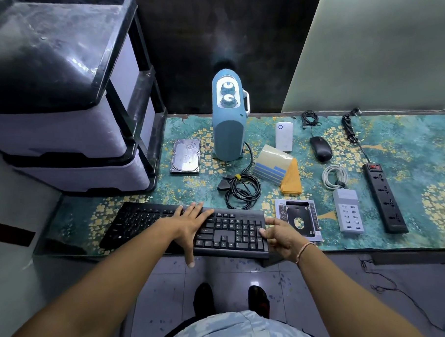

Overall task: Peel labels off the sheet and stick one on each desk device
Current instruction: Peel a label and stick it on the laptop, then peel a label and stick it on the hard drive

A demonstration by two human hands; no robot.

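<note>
On the glass-topped desk (406, 145), our spread left hand (190, 222) steadies the black plastic keyboard (183, 227) while our right hand (279, 236) grips its end, seemingly to position it for labelling.

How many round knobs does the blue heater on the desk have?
2. Both sit on the top face of the blue heater: the far knob and the near knob just below it. Other sides are hidden.

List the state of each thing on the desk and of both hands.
Black keyboard: flat, under both hands.
Left hand: fingers straight, resting on keys.
Right hand: curled round the keyboard's right end.
Blue-striped label sheet: curled, untouched.
Black power strip: red switch, nothing plugged in.
Black mouse: cable coiled.
</note>
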